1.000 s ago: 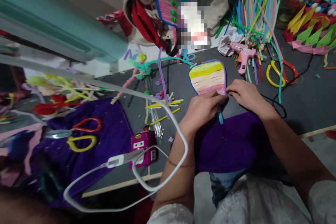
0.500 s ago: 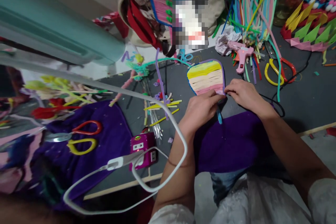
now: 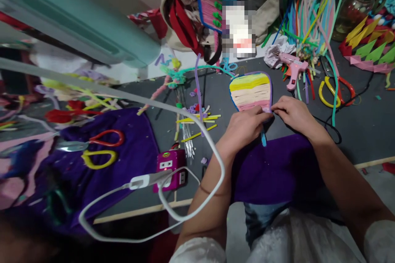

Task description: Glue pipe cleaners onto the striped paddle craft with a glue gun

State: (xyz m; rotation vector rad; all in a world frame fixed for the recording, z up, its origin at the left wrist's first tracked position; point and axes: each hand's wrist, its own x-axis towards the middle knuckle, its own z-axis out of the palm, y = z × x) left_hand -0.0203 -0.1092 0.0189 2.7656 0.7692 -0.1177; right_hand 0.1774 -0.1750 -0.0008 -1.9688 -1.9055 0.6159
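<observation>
The striped panel (image 3: 251,89) lay on the dark surface (image 3: 367,131), its lower edge held by the left hand (image 3: 247,125). The right hand (image 3: 293,114), fingertips pinched narrow, was at the lower right corner; whether it gripped anything could not be told. The glue gun (image 3: 294,67) lay beyond, to the right.

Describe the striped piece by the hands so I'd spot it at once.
Over the dark grey table, find the person's left hand and right hand close together. Both are at the near end of a striped panel. Its yellow, cream and pink bands set it apart from the blue-and-pink panel by the beige bag.
</observation>
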